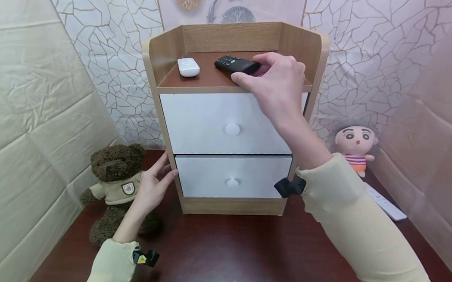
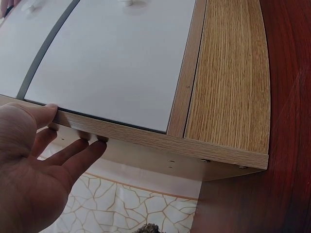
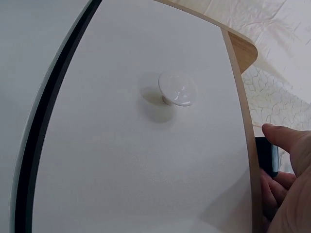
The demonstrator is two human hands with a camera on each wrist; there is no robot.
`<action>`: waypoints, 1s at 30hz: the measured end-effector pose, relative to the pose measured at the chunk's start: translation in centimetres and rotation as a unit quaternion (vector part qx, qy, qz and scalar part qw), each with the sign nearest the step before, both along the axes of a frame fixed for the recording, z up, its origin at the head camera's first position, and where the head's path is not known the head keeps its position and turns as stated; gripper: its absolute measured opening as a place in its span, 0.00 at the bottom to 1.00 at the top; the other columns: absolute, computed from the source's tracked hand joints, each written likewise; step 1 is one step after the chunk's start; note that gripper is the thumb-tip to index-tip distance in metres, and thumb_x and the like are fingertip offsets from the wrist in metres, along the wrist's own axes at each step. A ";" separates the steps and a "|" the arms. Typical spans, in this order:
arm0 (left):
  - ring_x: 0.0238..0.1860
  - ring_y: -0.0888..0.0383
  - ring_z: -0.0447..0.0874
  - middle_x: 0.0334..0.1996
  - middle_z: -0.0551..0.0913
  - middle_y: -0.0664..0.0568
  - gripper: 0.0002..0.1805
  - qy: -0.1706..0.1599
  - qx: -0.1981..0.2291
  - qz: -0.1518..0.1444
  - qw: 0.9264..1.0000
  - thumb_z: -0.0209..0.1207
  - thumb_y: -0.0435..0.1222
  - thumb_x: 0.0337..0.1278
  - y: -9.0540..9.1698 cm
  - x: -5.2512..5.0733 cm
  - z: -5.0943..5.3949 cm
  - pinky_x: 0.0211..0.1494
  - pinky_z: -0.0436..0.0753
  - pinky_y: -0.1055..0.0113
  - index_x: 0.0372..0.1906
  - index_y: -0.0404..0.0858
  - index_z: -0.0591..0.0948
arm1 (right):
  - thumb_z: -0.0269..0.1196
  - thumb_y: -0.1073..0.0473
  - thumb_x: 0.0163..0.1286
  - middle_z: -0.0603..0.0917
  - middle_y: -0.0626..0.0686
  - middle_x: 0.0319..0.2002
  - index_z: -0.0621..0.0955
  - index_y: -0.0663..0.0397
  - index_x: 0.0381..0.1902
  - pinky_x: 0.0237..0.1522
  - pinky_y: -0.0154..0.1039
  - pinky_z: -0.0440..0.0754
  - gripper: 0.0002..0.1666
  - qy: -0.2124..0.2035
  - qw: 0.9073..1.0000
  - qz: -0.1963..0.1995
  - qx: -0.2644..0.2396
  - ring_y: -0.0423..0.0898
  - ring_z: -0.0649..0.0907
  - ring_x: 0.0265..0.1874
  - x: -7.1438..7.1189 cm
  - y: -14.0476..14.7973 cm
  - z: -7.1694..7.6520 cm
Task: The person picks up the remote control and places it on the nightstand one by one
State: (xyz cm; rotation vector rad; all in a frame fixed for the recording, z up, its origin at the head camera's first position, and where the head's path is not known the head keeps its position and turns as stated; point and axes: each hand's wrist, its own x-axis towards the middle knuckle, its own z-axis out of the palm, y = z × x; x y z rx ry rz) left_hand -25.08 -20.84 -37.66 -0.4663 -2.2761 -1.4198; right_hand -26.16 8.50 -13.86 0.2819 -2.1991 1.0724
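On the brown top shelf of the small cabinet (image 1: 222,206), my right hand (image 1: 278,84) pinches one end of a black remote (image 1: 236,65) between thumb and fingers. Beyond the cabinet's top edge, the right wrist view shows the same hand (image 3: 291,170) at the dark remote (image 3: 266,156). A white remote (image 1: 188,67) lies to the left on that shelf. My left hand (image 1: 152,188) holds the cabinet's left edge low down. In the left wrist view this hand (image 2: 43,170) has its thumb on the front edge and its fingers against the side panel (image 2: 146,156).
Two white drawers with round knobs, the upper (image 1: 200,122) and the lower (image 1: 200,174), look closed. A brown teddy bear (image 1: 115,164) sits left of the cabinet. A doll (image 1: 356,142) and a long white remote (image 1: 387,204) are at the right on the dark red table (image 1: 219,252).
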 end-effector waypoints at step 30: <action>0.62 0.42 0.80 0.69 0.74 0.39 0.35 0.010 -0.011 0.007 1.000 0.61 0.29 0.72 0.0 0.0 0.2 0.56 0.82 0.53 0.79 0.36 0.63 | 0.73 0.35 0.60 0.84 0.50 0.58 0.86 0.48 0.61 0.51 0.46 0.80 0.37 -0.107 0.977 -0.068 0.171 0.52 0.83 0.53 -2.5 -4.0 2.3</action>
